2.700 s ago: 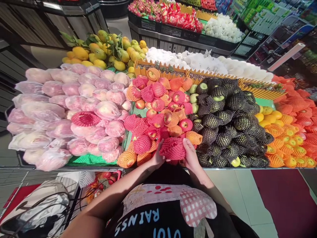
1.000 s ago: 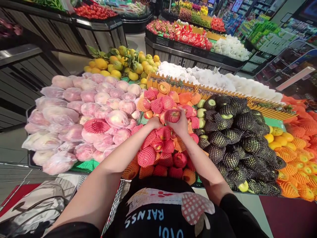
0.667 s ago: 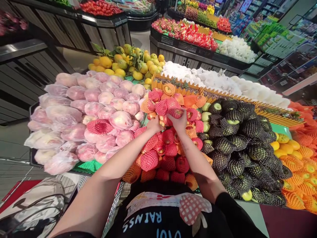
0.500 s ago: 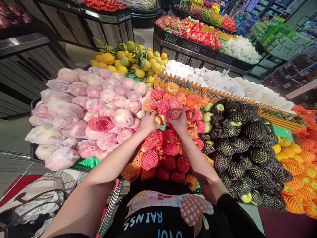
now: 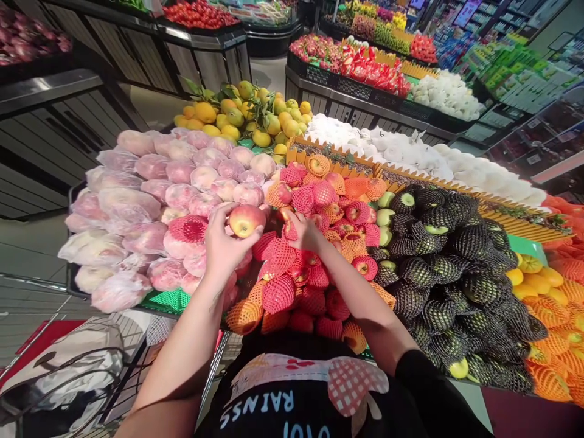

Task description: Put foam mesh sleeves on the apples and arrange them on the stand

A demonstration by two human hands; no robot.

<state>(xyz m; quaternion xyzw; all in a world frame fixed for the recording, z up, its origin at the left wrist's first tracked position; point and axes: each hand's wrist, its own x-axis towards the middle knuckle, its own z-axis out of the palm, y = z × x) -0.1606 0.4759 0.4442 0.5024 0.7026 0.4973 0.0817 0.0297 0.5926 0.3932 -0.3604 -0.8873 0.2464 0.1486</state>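
My left hand (image 5: pixel 224 246) is raised over the display and grips a bare red-yellow apple (image 5: pixel 246 220) with no net on it. My right hand (image 5: pixel 305 231) reaches into the pile of apples in red and orange foam nets (image 5: pixel 314 243); its fingers curl onto a red-netted apple there, and I cannot tell whether it is gripped or only touched. Both arms stretch forward from my black printed top (image 5: pixel 292 401).
Pale peaches in clear bags (image 5: pixel 150 207) fill the left of the stand. Green fruit in black nets (image 5: pixel 438 255) lies to the right, orange-netted fruit (image 5: pixel 556 304) beyond. Yellow citrus (image 5: pixel 241 115) and white-wrapped fruit (image 5: pixel 410 149) sit behind. A wire cart (image 5: pixel 82 377) stands at my lower left.
Both hands carried a red-netted apple from the front edge up onto the pile. My left hand has since drawn back toward the left holding a bare apple, while my right hand stays on the pile.
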